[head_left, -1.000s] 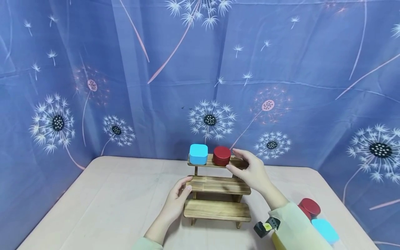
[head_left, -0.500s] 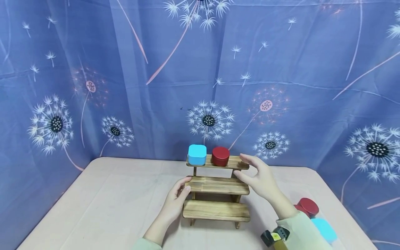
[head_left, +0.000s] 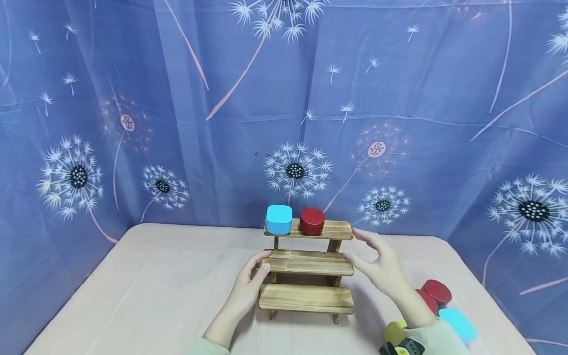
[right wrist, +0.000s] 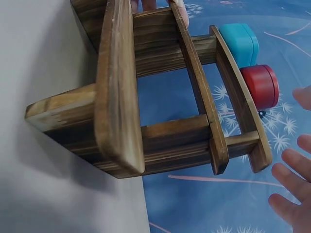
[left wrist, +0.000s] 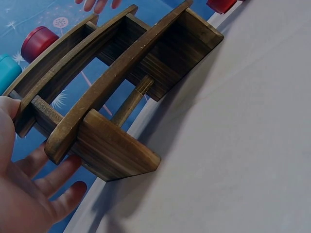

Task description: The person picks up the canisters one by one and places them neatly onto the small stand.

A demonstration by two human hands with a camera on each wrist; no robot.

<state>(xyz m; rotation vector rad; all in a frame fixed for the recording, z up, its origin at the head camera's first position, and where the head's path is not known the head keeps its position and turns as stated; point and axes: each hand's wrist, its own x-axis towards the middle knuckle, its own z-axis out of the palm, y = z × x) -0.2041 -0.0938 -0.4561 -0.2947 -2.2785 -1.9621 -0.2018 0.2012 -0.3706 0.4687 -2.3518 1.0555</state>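
Note:
A three-tier wooden display stand (head_left: 306,298) stands on the table. On its top tier, a bright blue box with rounded corners (head_left: 279,220) sits at the left, and a round red tin (head_left: 312,221) is beside it. My left hand (head_left: 245,286) grips the left end of the middle tier, thumb in front. My right hand (head_left: 382,262) is just off the stand's right end, fingers apart and holding nothing. In the right wrist view, the fingers of the right hand (right wrist: 291,177) hang beside the top tier, near the red tin (right wrist: 260,87).
At the right of the table (head_left: 155,286) lie a red round tin (head_left: 437,292), another red piece (head_left: 426,301), a blue box (head_left: 458,324) and a yellow piece (head_left: 394,333), partly behind the right forearm. A blue dandelion-patterned curtain (head_left: 230,162) hangs behind.
My right hand has let go of the red tin and drawn away to the right, past the end of the top tier. The left hand keeps its grip on the stand.

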